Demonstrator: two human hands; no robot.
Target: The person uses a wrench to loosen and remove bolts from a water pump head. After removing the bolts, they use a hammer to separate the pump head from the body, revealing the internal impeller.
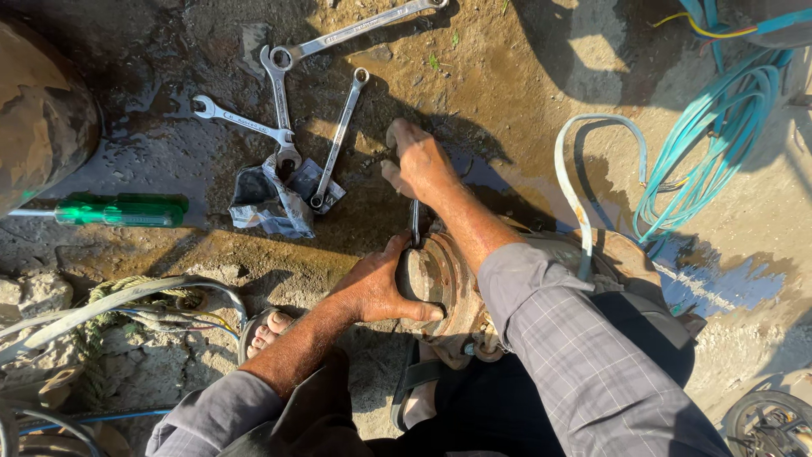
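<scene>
Fingers (397,254) of the left hand (372,288) are wrapped over the rim of a rusty round metal part (440,279), clamped on it and holding it steady between the person's knees, just above a sandalled foot (266,330). Right hand (419,161) sits directly beyond the part, farther from the body, its fingers closed around the upper end of a spanner (414,224) whose long axis runs almost straight toward the person, the lower end dropping onto the top edge of the rusty part. So the part lies just below and nearer than the right hand, touching the left, and the left hand is the closer of the two to it. Wet, muddy ground (507,85) carries everything: four loose spanners (279,93) lie fanned out to the left of the right hand, near a crumpled grey wrapper (266,203), and a green-handled screwdriver (123,210) rests farther left. Coiled turquoise cable (719,135) lies to the right in sunlight, and a bundle of wires and rope (110,305) to the lower left.
</scene>
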